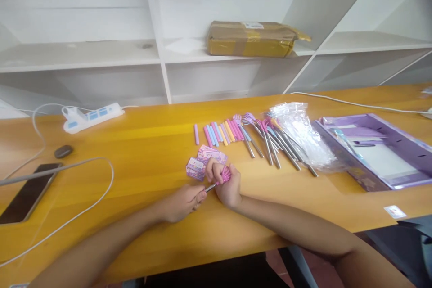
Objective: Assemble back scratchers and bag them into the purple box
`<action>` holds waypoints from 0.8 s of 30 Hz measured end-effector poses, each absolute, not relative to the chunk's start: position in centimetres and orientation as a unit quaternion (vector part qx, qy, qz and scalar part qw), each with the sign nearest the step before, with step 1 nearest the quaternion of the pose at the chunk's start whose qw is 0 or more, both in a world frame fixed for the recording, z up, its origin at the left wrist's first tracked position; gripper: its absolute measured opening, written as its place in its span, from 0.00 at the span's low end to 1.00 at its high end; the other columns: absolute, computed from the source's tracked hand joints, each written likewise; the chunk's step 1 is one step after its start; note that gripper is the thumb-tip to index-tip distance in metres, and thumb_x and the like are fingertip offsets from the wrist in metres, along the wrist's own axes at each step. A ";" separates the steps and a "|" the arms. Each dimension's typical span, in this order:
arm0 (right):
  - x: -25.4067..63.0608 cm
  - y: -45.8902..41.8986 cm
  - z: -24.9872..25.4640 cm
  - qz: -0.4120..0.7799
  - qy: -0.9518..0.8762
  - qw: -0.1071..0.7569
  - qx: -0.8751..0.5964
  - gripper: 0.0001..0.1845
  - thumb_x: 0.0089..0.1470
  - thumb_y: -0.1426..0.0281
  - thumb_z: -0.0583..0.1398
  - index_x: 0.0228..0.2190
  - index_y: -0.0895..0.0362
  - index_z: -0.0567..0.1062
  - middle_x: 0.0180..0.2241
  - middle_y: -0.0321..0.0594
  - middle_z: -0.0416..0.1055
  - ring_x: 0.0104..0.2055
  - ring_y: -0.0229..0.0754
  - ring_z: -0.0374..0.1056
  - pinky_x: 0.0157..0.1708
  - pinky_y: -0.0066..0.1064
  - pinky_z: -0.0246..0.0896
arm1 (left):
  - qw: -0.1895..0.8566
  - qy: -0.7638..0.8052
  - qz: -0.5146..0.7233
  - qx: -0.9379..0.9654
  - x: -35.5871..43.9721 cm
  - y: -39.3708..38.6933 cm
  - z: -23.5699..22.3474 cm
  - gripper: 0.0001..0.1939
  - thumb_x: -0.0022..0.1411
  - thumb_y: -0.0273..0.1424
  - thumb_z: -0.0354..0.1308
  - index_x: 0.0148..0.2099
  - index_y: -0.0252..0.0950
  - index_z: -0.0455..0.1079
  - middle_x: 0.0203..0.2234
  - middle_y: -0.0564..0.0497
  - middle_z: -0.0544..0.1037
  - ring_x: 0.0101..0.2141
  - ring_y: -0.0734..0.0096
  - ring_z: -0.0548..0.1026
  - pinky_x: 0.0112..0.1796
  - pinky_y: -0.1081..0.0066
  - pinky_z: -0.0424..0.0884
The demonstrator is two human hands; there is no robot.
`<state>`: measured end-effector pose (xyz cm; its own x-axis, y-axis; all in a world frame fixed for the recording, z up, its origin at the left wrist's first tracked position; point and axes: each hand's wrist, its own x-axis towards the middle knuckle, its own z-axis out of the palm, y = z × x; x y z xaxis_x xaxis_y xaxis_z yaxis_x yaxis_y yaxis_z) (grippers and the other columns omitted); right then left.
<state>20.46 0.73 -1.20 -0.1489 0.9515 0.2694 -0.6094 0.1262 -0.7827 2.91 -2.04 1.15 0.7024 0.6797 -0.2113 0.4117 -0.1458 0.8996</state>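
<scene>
Between my two hands is a back scratcher with a pink claw-shaped head (225,174) and a thin metal rod. My left hand (184,201) is closed around the rod's lower end, hiding what lies inside the fist. The fingers of my right hand (228,186) wrap the pink head. Just beyond them lie small printed pink-and-purple cards (196,167), loosely overlapping. Farther back is a row of pastel handle sleeves (221,133) in pink, blue, purple and orange. To its right, several back scratchers (273,141) with coloured heads and metal rods lie in a pile.
Clear plastic bags (300,132) and a purple open box (374,144) are on the right. A power strip (93,118), a phone (29,193), a small dark object (63,151) and white cables occupy the left. A taped carton (251,40) sits on the shelf behind.
</scene>
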 end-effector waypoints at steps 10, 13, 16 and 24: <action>20.5 3.6 -2.8 0.654 -0.460 0.565 -0.202 0.40 0.69 0.40 0.44 0.17 0.55 0.64 0.22 0.41 0.60 0.26 0.41 0.54 0.32 0.36 0.50 | 0.742 0.381 0.109 0.540 2.1 -1.7 0.3 0.29 0.72 0.62 0.46 0.38 0.42 0.52 0.24 0.63 0.55 0.20 0.80 0.48 0.20 0.77 0.49; 20.6 4.2 -3.3 0.652 -0.471 0.561 -0.195 0.41 0.69 0.41 0.43 0.17 0.55 0.66 0.21 0.41 0.60 0.25 0.40 0.55 0.32 0.35 0.50 | 0.768 0.363 0.116 0.514 1.9 -1.4 -0.1 0.28 0.72 0.61 0.49 0.38 0.41 0.52 0.23 0.64 0.53 0.19 0.81 0.45 0.19 0.79 0.46; 20.8 4.5 -3.5 0.651 -0.470 0.558 -0.209 0.41 0.68 0.40 0.44 0.17 0.55 0.67 0.20 0.40 0.59 0.24 0.39 0.54 0.30 0.35 0.49 | 0.779 0.347 0.125 0.508 1.8 -1.2 -0.3 0.28 0.73 0.61 0.50 0.38 0.41 0.52 0.23 0.64 0.52 0.19 0.81 0.44 0.19 0.79 0.45; 20.7 3.9 -3.2 0.656 -0.437 0.578 -0.209 0.38 0.69 0.43 0.49 0.18 0.56 0.67 0.18 0.37 0.56 0.21 0.37 0.51 0.26 0.32 0.47 | 0.788 0.321 0.151 0.504 1.9 -1.1 -0.9 0.26 0.74 0.59 0.51 0.39 0.41 0.53 0.23 0.64 0.51 0.19 0.81 0.44 0.20 0.79 0.43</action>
